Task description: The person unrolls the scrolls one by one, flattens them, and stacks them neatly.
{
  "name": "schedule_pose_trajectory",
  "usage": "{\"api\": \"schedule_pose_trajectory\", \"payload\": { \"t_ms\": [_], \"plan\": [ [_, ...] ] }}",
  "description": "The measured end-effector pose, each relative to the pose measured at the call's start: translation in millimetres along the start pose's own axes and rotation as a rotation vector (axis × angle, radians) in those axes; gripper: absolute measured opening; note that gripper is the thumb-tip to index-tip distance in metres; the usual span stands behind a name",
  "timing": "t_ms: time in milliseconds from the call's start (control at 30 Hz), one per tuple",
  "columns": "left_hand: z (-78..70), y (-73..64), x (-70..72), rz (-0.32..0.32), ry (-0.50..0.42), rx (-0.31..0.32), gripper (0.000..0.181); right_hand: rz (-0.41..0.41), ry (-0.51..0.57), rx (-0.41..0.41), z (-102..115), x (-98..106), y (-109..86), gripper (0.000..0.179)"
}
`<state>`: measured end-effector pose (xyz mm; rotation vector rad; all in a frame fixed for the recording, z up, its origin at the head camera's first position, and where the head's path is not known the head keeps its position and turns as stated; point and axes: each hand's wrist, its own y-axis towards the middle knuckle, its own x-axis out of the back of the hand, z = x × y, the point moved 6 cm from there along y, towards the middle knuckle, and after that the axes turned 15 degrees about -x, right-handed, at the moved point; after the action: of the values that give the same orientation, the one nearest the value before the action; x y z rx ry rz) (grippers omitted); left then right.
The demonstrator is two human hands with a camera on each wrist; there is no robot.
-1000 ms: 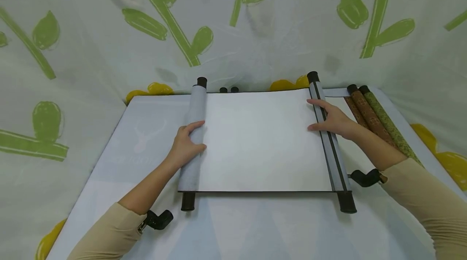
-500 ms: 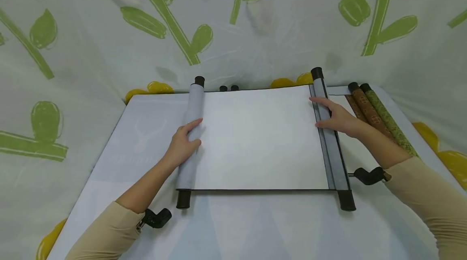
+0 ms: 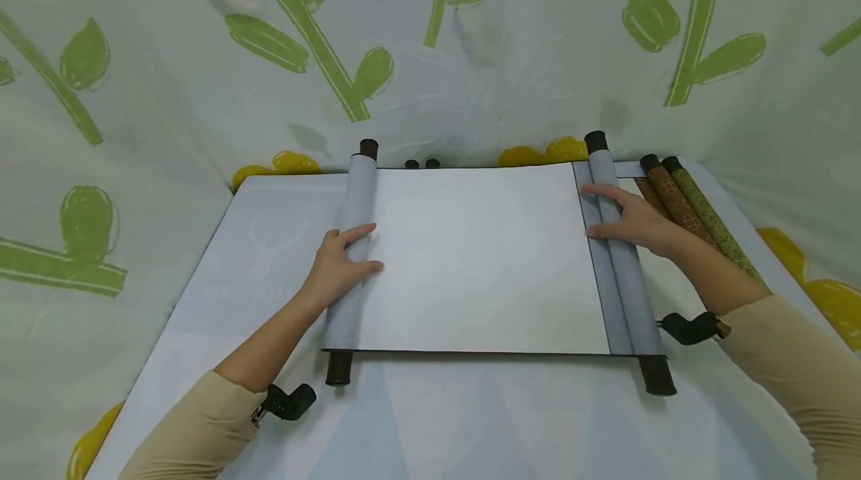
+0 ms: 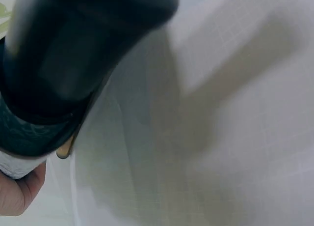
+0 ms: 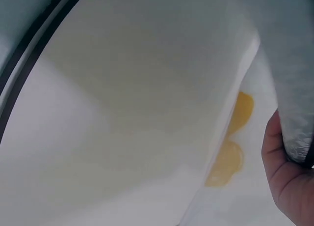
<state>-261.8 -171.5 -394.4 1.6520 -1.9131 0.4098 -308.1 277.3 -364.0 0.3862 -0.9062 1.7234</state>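
A partly unrolled scroll lies across the table, its blank white paper (image 3: 477, 263) showing between two grey-blue rolls with black end knobs. My left hand (image 3: 339, 265) grips the left roll (image 3: 361, 192) near its middle, thumb and forefinger reaching over to the paper side. On the right roll (image 3: 635, 300) my right hand (image 3: 632, 222) holds on a little above the middle, fingertips over the grey-blue border strip (image 3: 605, 293). In the left wrist view a dark end knob (image 4: 73, 49) looms, hiding most of that hand. Fingers curl round the roll in the right wrist view.
At the table's right lie a brown patterned scroll (image 3: 682, 200) and a green patterned scroll (image 3: 716, 222), rolled up. Two small black knobs (image 3: 412, 164) show behind the paper's far edge. A leaf-patterned cloth (image 3: 471, 91) rises behind the table (image 3: 269, 241).
The right roll has moved to the right with my right hand, and a wider grey-blue border strip lies exposed. The roll's dark stripes have turned out of sight. The left roll has shifted slightly left.
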Motion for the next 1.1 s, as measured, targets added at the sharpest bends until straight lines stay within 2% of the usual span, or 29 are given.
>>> {"api": "schedule_pose_trajectory", "payload": {
  "t_ms": [100,267,600,867,1100],
  "plan": [
    [-0.3,0.4,0.4,0.007,0.004,-0.001,0.068,-0.013,-0.009,-0.014,-0.5,1.4,-0.9,0.083],
    [-1.8,0.8,0.5,0.008,0.005,-0.015,0.064,-0.006,0.002,-0.014,-1.9,1.6,0.1,0.084],
    [-7.5,0.2,6.4,-0.015,0.059,-0.036,0.061,0.009,0.015,0.056,0.3,6.8,0.3,0.08],
    [-3.9,-0.1,3.3,0.031,0.024,-0.023,0.051,0.009,0.014,0.039,-3.3,12.1,-0.4,0.081],
    [-2.4,-1.0,0.1,0.052,0.049,-0.018,0.053,0.004,-0.006,0.03,-6.2,17.2,-3.3,0.083]
  ]
}}
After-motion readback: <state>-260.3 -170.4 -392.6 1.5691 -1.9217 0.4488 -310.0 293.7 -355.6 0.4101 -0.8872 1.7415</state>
